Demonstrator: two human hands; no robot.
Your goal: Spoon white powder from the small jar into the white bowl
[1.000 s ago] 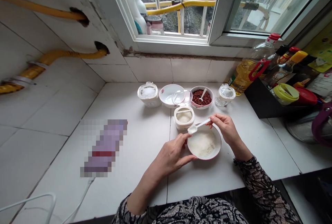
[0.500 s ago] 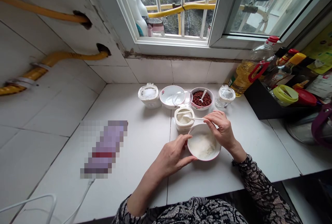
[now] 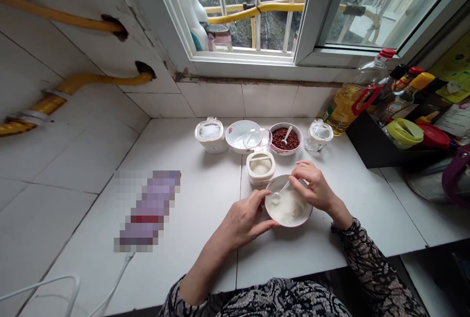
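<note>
A white bowl with a pink rim (image 3: 293, 223) stands on the tiled counter, holding a fine white powder (image 3: 290, 207). My left hand (image 3: 244, 219) grips the bowl's left side. My right hand (image 3: 314, 187) pinches the handle of a small white spoon (image 3: 282, 190), whose scoop sits in the powder. Just behind the bowl stands an open square container of white powder (image 3: 260, 169). Farther back are a lidded white jar (image 3: 210, 135), an empty-looking white bowl (image 3: 238, 135) and a bowl of reddish-brown peppercorns (image 3: 286, 138) with a spoon in it.
A clear lid (image 3: 257, 138) leans on the back bowl, beside a small glass jar (image 3: 320, 135). A cooking oil bottle (image 3: 347, 106) and condiments crowd the right. A pixelated object (image 3: 147, 209) lies on the counter (image 3: 205, 184) to the left, below yellow pipes (image 3: 91, 79).
My right hand has lowered the spoon from above the bowl's rim into the powder. My left hand stays on the bowl.
</note>
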